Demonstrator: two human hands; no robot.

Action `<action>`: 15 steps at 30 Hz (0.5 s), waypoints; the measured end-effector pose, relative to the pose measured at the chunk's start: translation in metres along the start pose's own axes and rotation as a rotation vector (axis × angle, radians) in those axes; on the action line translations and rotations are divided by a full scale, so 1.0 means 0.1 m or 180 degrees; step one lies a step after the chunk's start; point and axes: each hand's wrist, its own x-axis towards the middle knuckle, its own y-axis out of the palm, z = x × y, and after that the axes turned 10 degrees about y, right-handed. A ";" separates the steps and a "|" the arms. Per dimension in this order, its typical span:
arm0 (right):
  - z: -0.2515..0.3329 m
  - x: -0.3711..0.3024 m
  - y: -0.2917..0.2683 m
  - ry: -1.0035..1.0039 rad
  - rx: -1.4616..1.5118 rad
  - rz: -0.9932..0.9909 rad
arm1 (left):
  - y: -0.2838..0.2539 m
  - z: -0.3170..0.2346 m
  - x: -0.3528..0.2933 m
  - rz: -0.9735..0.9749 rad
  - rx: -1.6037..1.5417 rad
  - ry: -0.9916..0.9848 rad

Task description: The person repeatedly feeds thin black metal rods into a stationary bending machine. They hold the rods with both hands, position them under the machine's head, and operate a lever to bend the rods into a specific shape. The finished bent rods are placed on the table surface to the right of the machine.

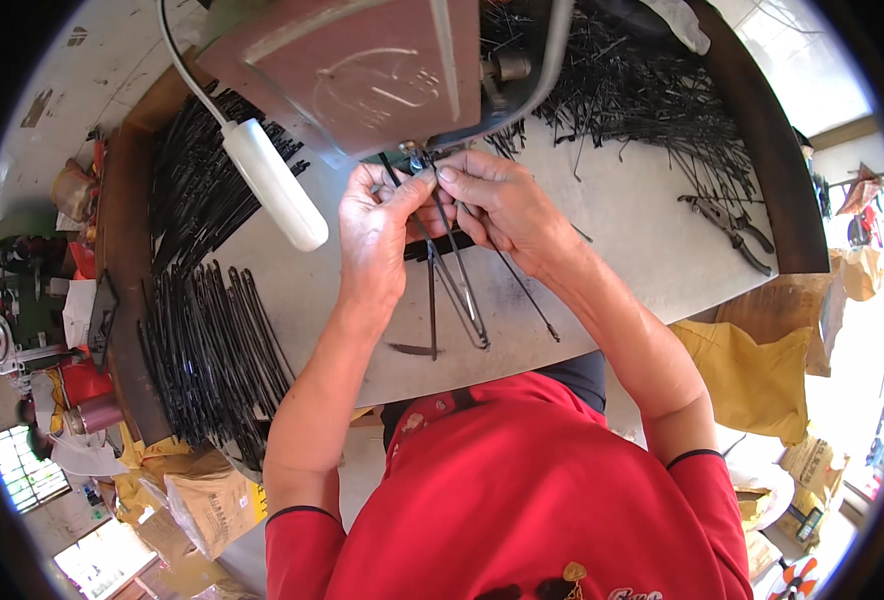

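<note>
Thin black jointed metal rods [459, 275], much like umbrella ribs, hang down over the table in a narrow V. Their upper ends meet at the small metal tip [415, 152] of a reddish-brown machine [362, 75]. My left hand [374, 220] pinches these rods just below that tip, thumb and fingers closed. Right beside it, my right hand [507, 205] is closed on a thin black rod [530, 294] that slants down to the right. The fingertips partly hide the joint between the rods.
Black rods lie in a neat stack [212, 350] at the left, with another pile [207, 180] behind. A tangled heap [642, 110] covers the far right. Pliers [729, 230] rest near the right edge. A white lamp [275, 185] hangs left of my hands. Raised brown boards [122, 270] flank the table.
</note>
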 end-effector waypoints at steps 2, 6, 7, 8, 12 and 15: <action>-0.05 -0.01 0.06 -0.0182 0.0105 -0.0094 | 0.05 -0.03 -0.02 -0.0022 0.0029 -0.0010; 0.00 -0.13 0.18 -0.0206 -0.0007 -0.0207 | -0.02 -0.15 -0.07 0.0020 0.0432 -0.0003; 0.00 -0.15 0.18 -0.0199 -0.0098 -0.0160 | -0.04 -0.22 -0.11 0.0041 0.0551 -0.0050; 0.00 -0.15 0.18 -0.0221 -0.0257 -0.0120 | -0.09 -0.26 -0.14 0.0107 0.0621 -0.0046; -0.06 -0.34 0.31 -0.0530 -0.0704 -0.0036 | -0.24 -0.37 -0.36 0.0016 0.0860 -0.0005; 0.02 -0.61 0.20 0.0040 -0.1525 -0.0204 | -0.51 -0.64 -0.51 0.0006 0.1560 -0.0149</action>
